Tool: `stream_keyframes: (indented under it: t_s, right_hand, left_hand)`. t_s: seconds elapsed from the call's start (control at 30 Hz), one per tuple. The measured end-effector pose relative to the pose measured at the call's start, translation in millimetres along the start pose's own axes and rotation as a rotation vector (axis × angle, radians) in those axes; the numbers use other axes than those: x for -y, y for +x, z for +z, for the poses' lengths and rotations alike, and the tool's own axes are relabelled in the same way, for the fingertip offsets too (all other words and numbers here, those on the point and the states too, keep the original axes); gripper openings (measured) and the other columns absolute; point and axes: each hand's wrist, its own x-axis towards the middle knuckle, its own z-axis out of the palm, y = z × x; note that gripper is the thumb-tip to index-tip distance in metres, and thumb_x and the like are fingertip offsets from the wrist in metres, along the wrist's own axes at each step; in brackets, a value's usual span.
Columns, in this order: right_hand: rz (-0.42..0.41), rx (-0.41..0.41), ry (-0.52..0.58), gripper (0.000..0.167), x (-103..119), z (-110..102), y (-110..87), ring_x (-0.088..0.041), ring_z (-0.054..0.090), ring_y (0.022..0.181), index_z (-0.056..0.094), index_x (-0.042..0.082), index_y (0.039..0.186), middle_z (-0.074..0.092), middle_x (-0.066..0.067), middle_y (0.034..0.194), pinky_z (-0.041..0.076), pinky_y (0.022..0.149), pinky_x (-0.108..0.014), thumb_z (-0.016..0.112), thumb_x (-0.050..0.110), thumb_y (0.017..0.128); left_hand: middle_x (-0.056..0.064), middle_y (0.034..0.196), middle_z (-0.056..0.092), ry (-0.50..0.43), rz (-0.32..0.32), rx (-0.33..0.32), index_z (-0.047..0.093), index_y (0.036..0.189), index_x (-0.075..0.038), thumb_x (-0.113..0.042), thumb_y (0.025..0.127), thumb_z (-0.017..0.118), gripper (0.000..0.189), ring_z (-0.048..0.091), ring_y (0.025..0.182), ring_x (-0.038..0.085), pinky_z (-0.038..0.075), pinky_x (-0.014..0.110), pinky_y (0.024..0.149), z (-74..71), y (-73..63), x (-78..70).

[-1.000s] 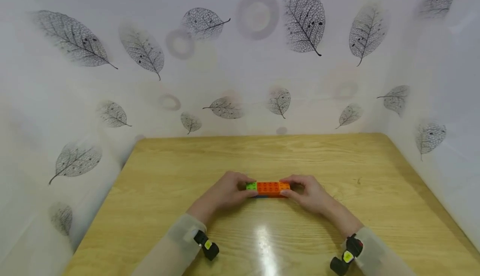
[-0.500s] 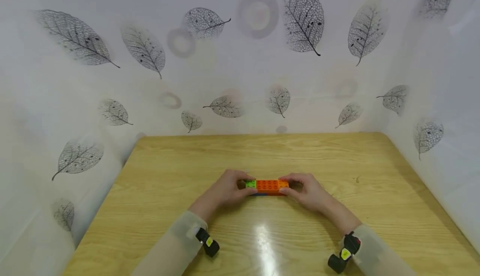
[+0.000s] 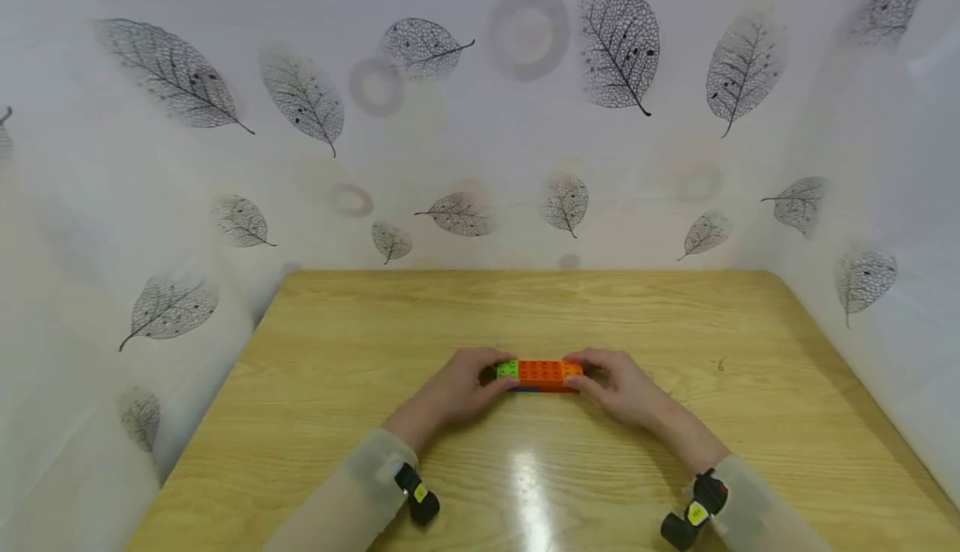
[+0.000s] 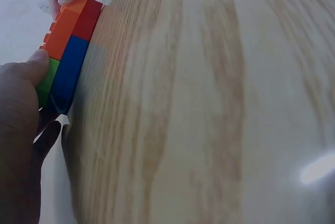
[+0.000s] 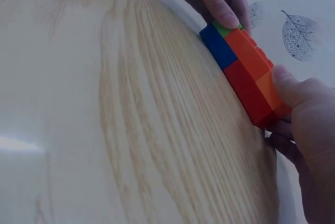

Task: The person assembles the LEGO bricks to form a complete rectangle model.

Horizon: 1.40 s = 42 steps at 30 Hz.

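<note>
A two-layer bar of toy building bricks lies lengthwise between my hands, near the middle of the table. Its upper layer runs from a green brick (image 3: 507, 369) through a longer red-orange brick (image 3: 540, 371) to a lighter orange brick (image 5: 270, 90). Below are a blue brick (image 4: 68, 69) and a red brick (image 5: 249, 94), end to end. My left hand (image 3: 455, 387) pinches the green end, thumb on the near side and fingers behind. At the orange end, my right hand (image 3: 624, 387) grips in the same way. Fingers behind the bar are partly hidden.
The wood-grain table (image 3: 360, 310) extends around the bricks. Behind and beside it hangs a pale sheet (image 3: 435, 135) printed with leaves. Black wrist cameras are strapped to my left wrist (image 3: 417, 494) and right wrist (image 3: 694, 510).
The head view has shifted slightly, so the background sits a little further right. Both hands keep their hold on the bar's two ends, and the bricks stay joined in the same arrangement.
</note>
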Motion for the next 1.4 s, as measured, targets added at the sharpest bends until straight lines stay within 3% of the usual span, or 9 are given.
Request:
stream_keyframes:
  t_s: [0.23,0.4,0.67,0.83,1.0,1.2,1.4]
  right_hand:
    - [0.040,-0.010,0.032,0.035,-2,1,4.7,-0.025,0.067,0.119,0.070,0.006,0.136,0.070,-0.009,0.132,0.056,0.098,-0.040,0.068,0.025,0.106]
    - [0.111,0.005,0.070,0.036,-4,-1,8.4,-0.022,0.067,0.118,0.071,0.009,0.136,0.070,-0.006,0.133,0.055,0.098,-0.036,0.068,0.029,0.107]
    - [0.139,0.017,0.088,0.046,0,-5,9.6,-0.027,0.061,0.130,0.066,0.005,0.142,0.067,-0.006,0.139,0.049,0.108,-0.051,0.061,0.037,0.110]
    - [0.088,-0.038,0.081,0.047,2,-3,6.9,-0.031,0.063,0.128,0.062,0.002,0.145,0.066,-0.011,0.141,0.050,0.106,-0.054,0.065,0.032,0.108]
    - [-0.010,-0.101,0.024,0.054,4,2,5.1,-0.032,0.062,0.129,0.063,0.002,0.143,0.065,-0.011,0.141,0.049,0.107,-0.055,0.081,0.025,0.097]
    - [-0.090,-0.137,-0.039,0.063,6,7,4.0,-0.031,0.058,0.134,0.065,0.003,0.142,0.064,-0.006,0.143,0.045,0.111,-0.054,0.091,0.016,0.086]
    - [-0.136,-0.145,-0.055,0.059,8,9,3.5,-0.029,0.060,0.132,0.069,0.006,0.137,0.066,-0.004,0.141,0.044,0.114,-0.043,0.092,0.008,0.083]
  left_hand:
    - [0.000,0.141,0.066,-0.030,-0.031,-0.004,0.067,0.142,-0.015,-0.040,0.107,0.064,0.043,0.059,0.131,0.016,0.046,0.039,0.112,0.8,5.8,-1.9]
    - [0.002,0.142,0.066,-0.061,-0.074,0.009,0.067,0.142,-0.014,-0.036,0.108,0.065,0.041,0.060,0.130,0.017,0.047,0.039,0.111,0.9,10.3,-2.5]
    - [0.001,0.133,0.070,-0.119,-0.105,0.008,0.068,0.142,-0.013,-0.032,0.108,0.064,0.038,0.063,0.117,0.013,0.052,0.038,0.104,1.1,14.4,-2.7]
    - [0.001,0.130,0.071,-0.140,-0.110,0.005,0.068,0.140,-0.012,-0.033,0.109,0.064,0.038,0.064,0.112,0.012,0.053,0.037,0.101,1.5,16.9,-2.5]
    - [0.003,0.134,0.070,-0.147,-0.136,0.000,0.069,0.140,-0.011,-0.031,0.108,0.064,0.037,0.063,0.122,0.016,0.050,0.039,0.107,-0.1,18.6,-3.7]
    - [0.004,0.134,0.070,-0.138,-0.141,-0.006,0.070,0.138,-0.011,-0.030,0.108,0.065,0.036,0.062,0.125,0.018,0.049,0.039,0.108,-2.0,20.6,-3.6]
    - [0.004,0.134,0.070,-0.141,-0.138,-0.007,0.071,0.137,-0.011,-0.030,0.108,0.065,0.035,0.062,0.126,0.020,0.049,0.040,0.109,-1.8,21.3,-1.2]
